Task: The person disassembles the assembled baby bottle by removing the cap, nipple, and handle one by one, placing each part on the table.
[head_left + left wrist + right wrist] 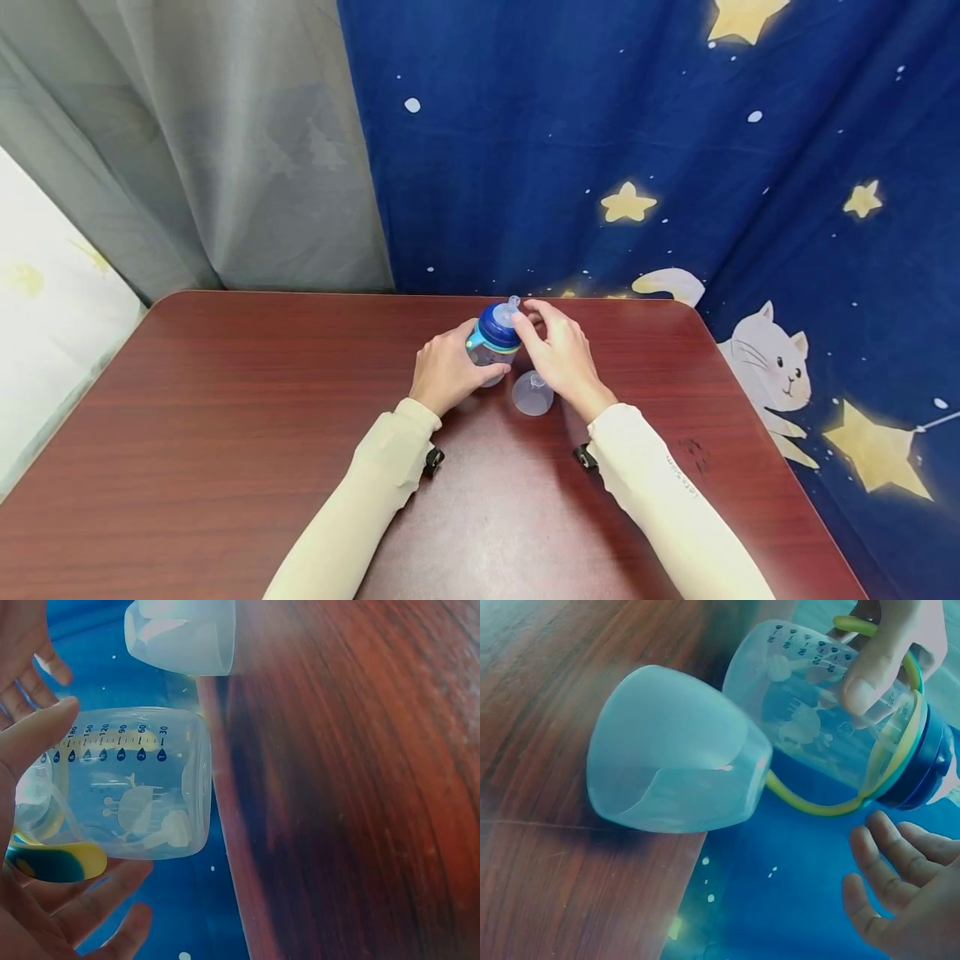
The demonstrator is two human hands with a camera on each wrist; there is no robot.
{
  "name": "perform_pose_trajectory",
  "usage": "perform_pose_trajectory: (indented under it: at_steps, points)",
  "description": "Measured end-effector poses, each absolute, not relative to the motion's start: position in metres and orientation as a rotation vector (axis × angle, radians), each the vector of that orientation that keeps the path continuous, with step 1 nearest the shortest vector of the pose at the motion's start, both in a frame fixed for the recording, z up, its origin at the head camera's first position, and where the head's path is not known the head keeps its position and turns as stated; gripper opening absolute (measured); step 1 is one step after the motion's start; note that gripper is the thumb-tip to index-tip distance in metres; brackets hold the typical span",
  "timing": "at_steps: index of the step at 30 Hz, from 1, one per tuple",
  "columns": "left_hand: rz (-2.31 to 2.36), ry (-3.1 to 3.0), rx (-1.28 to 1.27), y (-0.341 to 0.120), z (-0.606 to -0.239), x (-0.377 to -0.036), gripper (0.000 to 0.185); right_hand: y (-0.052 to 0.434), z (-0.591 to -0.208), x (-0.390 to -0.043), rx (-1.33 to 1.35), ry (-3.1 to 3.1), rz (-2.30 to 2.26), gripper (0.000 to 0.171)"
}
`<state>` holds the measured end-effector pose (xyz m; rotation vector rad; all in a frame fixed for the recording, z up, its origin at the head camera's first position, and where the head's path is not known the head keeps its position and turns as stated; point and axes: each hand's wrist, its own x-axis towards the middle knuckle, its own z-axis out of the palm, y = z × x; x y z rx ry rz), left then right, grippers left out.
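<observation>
A clear baby bottle [491, 357] with a dark blue collar [498, 327], a soft teat and yellow-and-teal handles is held in my left hand [447, 364]. In the left wrist view, the left thumb [45, 735] lies along the bottle's side near the collar, with the other fingers behind it. Printed measuring marks and a straw with a white weight show through the wall. My right hand [558, 350] is beside the teat, its fingers loosely spread; in the right wrist view they sit just off the collar. Close below that hand, a translucent dome cap [667, 750] stands on the table.
The brown wooden table [225, 433] reaches back to a grey curtain [247, 167] and a blue star-patterned curtain [525, 167]. A printed cat [772, 367] shows on the blue cloth at the right. The table's far edge runs close behind the bottle.
</observation>
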<state>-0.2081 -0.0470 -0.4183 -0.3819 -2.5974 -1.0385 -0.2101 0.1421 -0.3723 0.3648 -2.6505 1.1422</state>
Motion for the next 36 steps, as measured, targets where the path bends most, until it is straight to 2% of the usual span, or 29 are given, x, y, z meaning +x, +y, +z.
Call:
perform_pose_trajectory:
  at_steps: [10, 27, 36]
  points:
    - [-1.034, -2.586, -0.397, -0.047, -0.419, -0.206, 0.067, 0.132, -0.37, -0.209, 0.339, -2.722, 0.99, 0.072]
    - [-0.992, -2.559, -0.447, -0.047, -0.417, -0.207, 0.065, 0.128, -0.367, -0.207, 0.31, -2.693, 0.864, 0.067]
    - [-0.994, -2.551, -0.493, -0.046, -0.416, -0.209, 0.062, 0.134, -0.366, -0.208, 0.4, -2.668, 0.886, 0.065]
